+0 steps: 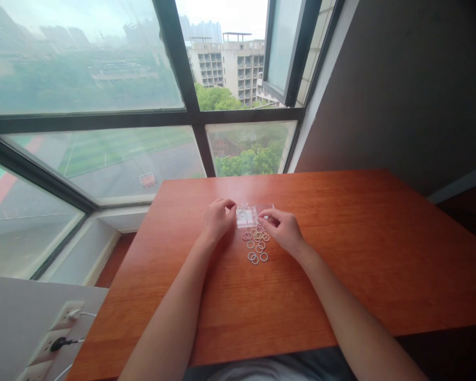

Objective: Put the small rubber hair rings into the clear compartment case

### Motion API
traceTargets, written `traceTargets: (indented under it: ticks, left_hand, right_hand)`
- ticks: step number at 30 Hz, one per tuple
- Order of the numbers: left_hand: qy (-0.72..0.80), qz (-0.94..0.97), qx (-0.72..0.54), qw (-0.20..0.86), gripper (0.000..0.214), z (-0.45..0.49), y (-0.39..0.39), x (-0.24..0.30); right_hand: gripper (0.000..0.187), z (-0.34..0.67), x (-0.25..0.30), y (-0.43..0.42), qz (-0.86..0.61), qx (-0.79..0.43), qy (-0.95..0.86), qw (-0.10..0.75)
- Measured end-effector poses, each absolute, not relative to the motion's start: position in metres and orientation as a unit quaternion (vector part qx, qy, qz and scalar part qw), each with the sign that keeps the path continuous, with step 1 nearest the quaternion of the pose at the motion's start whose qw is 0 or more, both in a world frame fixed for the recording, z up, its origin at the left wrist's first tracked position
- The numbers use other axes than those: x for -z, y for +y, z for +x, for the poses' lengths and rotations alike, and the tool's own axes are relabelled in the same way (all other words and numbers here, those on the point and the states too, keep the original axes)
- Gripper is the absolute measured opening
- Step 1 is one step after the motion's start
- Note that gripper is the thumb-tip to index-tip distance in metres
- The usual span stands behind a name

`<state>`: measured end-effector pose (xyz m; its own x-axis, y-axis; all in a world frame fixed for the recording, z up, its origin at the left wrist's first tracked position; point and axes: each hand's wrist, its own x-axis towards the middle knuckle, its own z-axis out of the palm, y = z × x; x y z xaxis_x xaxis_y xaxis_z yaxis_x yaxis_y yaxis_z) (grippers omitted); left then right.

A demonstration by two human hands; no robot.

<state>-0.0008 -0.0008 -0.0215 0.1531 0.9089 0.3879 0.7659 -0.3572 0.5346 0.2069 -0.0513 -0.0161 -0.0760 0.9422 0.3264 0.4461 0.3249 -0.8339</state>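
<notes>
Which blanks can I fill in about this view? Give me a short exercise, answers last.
1. The bare ____ hand is at the left-hand end of the clear, rectangular plastic box.
2. On the reddish-brown wooden table, the loose multicoloured rings lie on the box's near side, not its ____ side.
3. On the pale wall, a white plug shows above a ____ plug.
Missing words: left; far; black.

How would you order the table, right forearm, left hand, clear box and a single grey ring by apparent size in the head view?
1. Table
2. Right forearm
3. Left hand and clear box: too alike to rank
4. Grey ring
</notes>
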Motion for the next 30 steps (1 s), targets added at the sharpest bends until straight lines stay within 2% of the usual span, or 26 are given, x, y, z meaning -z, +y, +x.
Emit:
traceTargets:
  ticks: [16, 30]
  left_hand:
    - [0.458, 0.796, -0.352, 0.18, 0.01, 0.038, -0.025, 0.002]
    - [0.432, 0.818, -0.328, 0.193, 0.016, 0.038, -0.03, -0.006]
  right_hand:
    - [0.019, 0.21, 0.018, -0.048, -0.519, -0.253, -0.69, 0.437]
    - [0.018, 0.213, 0.015, -0.047, -0.543, -0.218, -0.681, 0.441]
